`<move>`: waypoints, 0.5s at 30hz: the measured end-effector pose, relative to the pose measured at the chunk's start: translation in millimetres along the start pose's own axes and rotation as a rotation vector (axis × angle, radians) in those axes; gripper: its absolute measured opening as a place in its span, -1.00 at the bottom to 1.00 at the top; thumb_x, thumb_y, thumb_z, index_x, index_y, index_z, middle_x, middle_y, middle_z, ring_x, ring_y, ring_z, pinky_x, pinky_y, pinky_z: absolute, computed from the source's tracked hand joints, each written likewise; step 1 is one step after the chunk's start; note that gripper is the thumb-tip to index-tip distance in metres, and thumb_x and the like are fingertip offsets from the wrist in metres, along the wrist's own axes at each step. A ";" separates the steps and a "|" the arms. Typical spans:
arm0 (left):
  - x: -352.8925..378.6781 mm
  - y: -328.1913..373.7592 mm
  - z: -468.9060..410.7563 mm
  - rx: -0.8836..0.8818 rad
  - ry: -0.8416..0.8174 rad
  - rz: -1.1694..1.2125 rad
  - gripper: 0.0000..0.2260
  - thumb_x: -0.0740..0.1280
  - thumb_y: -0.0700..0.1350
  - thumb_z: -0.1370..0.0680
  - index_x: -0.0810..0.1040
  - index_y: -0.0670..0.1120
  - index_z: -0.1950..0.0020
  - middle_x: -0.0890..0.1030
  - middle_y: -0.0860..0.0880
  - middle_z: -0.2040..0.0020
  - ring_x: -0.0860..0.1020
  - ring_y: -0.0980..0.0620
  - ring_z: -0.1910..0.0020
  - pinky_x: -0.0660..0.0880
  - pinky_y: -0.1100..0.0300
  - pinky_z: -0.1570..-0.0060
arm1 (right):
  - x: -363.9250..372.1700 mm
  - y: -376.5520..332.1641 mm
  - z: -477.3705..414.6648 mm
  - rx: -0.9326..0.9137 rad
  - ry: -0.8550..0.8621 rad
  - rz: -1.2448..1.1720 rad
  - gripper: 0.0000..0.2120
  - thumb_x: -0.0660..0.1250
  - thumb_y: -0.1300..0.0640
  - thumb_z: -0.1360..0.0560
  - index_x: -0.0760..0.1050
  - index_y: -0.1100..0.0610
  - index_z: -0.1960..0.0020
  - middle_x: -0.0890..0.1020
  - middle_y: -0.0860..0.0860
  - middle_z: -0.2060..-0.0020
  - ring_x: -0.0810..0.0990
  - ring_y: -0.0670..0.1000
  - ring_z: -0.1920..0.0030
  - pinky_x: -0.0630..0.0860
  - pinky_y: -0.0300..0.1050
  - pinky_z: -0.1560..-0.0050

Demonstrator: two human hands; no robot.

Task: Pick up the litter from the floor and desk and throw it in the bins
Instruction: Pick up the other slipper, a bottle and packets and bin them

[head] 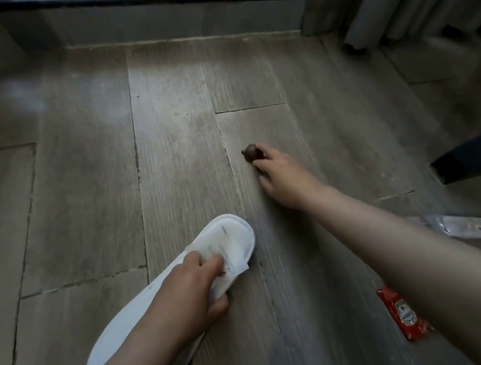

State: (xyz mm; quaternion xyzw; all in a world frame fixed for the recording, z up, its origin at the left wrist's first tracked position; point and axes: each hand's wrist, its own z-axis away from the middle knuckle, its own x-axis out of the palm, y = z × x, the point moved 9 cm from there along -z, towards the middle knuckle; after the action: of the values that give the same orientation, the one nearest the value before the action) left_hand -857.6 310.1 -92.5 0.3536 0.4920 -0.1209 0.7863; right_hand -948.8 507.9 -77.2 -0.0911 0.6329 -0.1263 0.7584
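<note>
Red sauce sachet (406,318) lies by my right forearm, label unreadable: I could tread on it and burst it. My left hand (194,290) pinches a printed paper slip (229,256), text blurred, over my white slipper (235,231). Farther out my right hand (279,175) pinches a small brown lump (249,152) on the floor (178,129); a loose grip may let it roll off

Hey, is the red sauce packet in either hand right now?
No, the red sauce packet lies on the floor; the left hand holds white paper, the right hand pinches a small brown object.
</note>
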 end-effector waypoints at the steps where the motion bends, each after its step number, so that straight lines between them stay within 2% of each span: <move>1: -0.7 0.5 0.3 -0.004 0.001 0.004 -0.70 0.30 0.09 -0.46 0.45 0.03 -0.15 0.35 0.03 0.07 0.48 -0.01 0.09 0.39 0.15 0.11 | 0.6 0.3 17.7 -0.010 -0.001 -0.009 -0.73 0.21 0.20 -0.55 0.54 0.24 -0.19 0.24 0.10 -0.49 0.39 0.18 -0.35 0.34 -0.07 -0.34; 6: -5.6 5.3 5.4 -0.018 0.011 -0.004 -0.69 0.35 0.07 -0.45 0.45 -0.01 -0.14 0.35 0.01 0.07 0.49 -0.05 0.07 0.40 0.13 0.10 | 5.9 6.0 110.9 -0.014 -0.079 -0.042 -0.69 0.22 0.19 -0.56 0.51 0.21 -0.27 0.25 0.05 -0.49 0.40 0.13 -0.36 0.31 -0.09 -0.36; 9: -9.6 9.4 11.4 -0.021 0.036 0.003 -0.69 0.36 0.03 -0.45 0.46 -0.04 -0.14 0.37 -0.01 0.06 0.49 -0.06 0.06 0.39 0.13 0.09 | 5.2 8.1 163.8 0.007 -0.098 -0.080 -0.72 0.25 0.19 -0.54 0.56 0.19 -0.22 0.39 0.01 -0.42 0.45 0.05 -0.33 0.29 -0.21 -0.30; 12: -9.0 16.1 20.9 -0.006 0.014 -0.038 -0.70 0.34 0.06 -0.48 0.44 -0.01 -0.15 0.44 -0.01 -0.01 0.46 0.01 0.03 0.38 0.19 0.08 | 4.6 17.0 202.9 0.097 -0.068 -0.062 -0.72 0.30 0.11 -0.52 0.56 0.11 -0.21 0.54 -0.03 -0.25 0.50 0.00 -0.25 0.35 -0.21 -0.22; 13: -9.3 20.2 23.3 0.007 0.013 -0.039 -0.70 0.34 0.08 -0.48 0.45 0.01 -0.16 0.46 0.00 -0.01 0.46 0.03 0.04 0.37 0.21 0.10 | 3.4 21.6 210.7 0.146 -0.041 -0.076 -0.68 0.32 0.07 -0.51 0.52 0.09 -0.25 0.55 -0.03 -0.23 0.50 0.00 -0.25 0.36 -0.19 -0.22; 15: -12.0 33.5 25.4 0.046 0.030 0.002 -0.71 0.35 0.09 -0.48 0.47 0.02 -0.15 0.48 0.01 0.00 0.44 0.06 0.08 0.34 0.23 0.15 | 4.1 30.0 218.7 0.246 -0.003 -0.113 -0.46 0.36 -0.02 -0.48 0.36 0.09 -0.41 0.48 -0.01 -0.32 0.44 0.00 -0.33 0.33 -0.17 -0.28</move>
State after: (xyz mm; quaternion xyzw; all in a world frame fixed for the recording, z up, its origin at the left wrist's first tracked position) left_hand -828.0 315.2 -60.8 0.3741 0.5005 -0.1259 0.7705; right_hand -730.8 530.4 -50.1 -0.0331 0.6053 -0.2453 0.7566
